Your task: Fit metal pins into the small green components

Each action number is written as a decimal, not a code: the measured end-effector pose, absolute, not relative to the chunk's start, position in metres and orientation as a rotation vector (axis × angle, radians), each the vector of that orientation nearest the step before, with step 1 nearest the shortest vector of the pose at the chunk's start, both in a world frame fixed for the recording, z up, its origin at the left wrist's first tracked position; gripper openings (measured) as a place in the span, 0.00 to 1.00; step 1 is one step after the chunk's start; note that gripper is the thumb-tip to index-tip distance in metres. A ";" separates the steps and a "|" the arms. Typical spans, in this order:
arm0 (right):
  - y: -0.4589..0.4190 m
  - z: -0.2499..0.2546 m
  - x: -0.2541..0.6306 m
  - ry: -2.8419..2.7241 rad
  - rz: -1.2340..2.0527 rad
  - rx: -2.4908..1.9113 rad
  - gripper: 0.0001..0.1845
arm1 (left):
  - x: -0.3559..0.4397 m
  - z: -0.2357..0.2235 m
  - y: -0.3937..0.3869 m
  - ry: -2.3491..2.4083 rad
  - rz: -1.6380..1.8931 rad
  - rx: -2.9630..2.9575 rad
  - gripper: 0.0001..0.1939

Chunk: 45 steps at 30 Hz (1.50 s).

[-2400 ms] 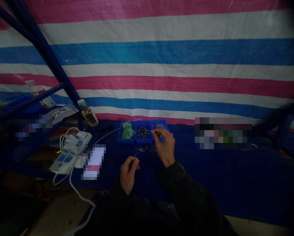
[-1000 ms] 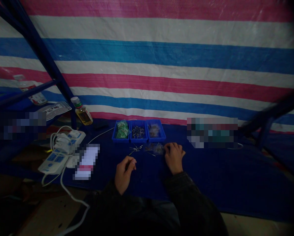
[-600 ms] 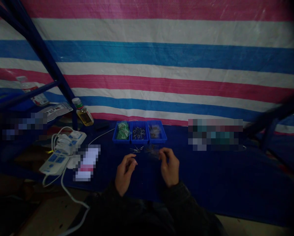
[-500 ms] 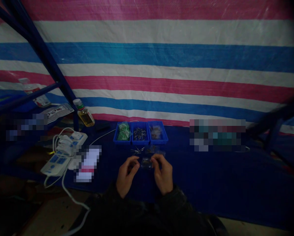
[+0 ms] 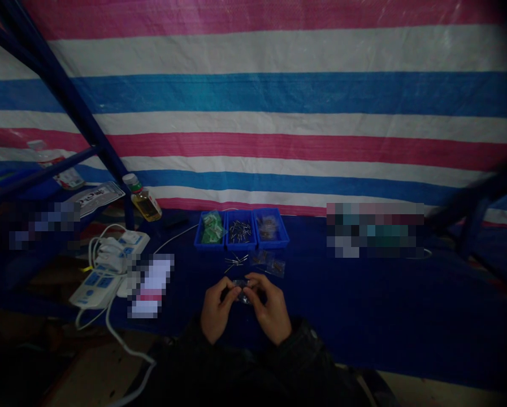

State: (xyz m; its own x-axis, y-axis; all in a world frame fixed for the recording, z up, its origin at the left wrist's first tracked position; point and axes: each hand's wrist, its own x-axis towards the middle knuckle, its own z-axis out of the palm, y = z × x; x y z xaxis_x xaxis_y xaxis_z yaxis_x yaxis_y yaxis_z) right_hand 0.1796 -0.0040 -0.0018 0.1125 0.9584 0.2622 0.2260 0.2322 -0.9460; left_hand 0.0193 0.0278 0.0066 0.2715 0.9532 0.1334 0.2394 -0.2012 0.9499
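Now pinching a small clear packet [image 5: 245, 299] from both sides, thumb against fingertips in the left hand [image 5: 215, 312] and in the right hand [image 5: 274, 311], instead of only in the right. Probably steadier that way, with more control over the packet's edges. Held over the tabletop [image 5: 363, 316], short of the middle of its near edge. Just beyond, lying loose: metal pins [image 5: 236, 261] and other clear packets [image 5: 276, 267]. Toward the far edge, set side by side: a tray of green packets [image 5: 212, 228], a tray of dark metal pins [image 5: 240, 230] and a tray of clear packets [image 5: 268, 227]. Near the far left corner, tilted: a bottle [image 5: 146, 206], too small to read for brand. Farther left, printed with large characters: a sheet [image 5: 103, 196], not legible.
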 end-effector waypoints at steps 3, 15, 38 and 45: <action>-0.003 -0.003 0.180 -1.389 0.837 -1.217 0.13 | 0.020 0.008 0.029 1.063 0.994 1.656 0.10; -0.004 0.003 0.180 -1.454 0.738 -1.236 0.04 | 0.020 0.004 0.028 1.165 1.015 1.633 0.15; -0.004 0.002 0.179 -1.455 0.770 -1.235 0.05 | 0.020 0.006 0.027 1.110 1.027 1.625 0.13; -0.003 0.004 0.180 -1.489 0.716 -1.249 0.10 | 0.021 0.011 0.027 1.109 1.022 1.628 0.11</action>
State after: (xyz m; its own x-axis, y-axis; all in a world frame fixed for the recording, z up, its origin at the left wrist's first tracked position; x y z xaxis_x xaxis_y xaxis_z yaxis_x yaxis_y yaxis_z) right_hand 0.1805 -0.0032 0.0038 0.0581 0.9447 0.3226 0.3384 0.2854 -0.8967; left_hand 0.0212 0.0270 0.0111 0.2598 0.9549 0.1437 0.2208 -0.2036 0.9538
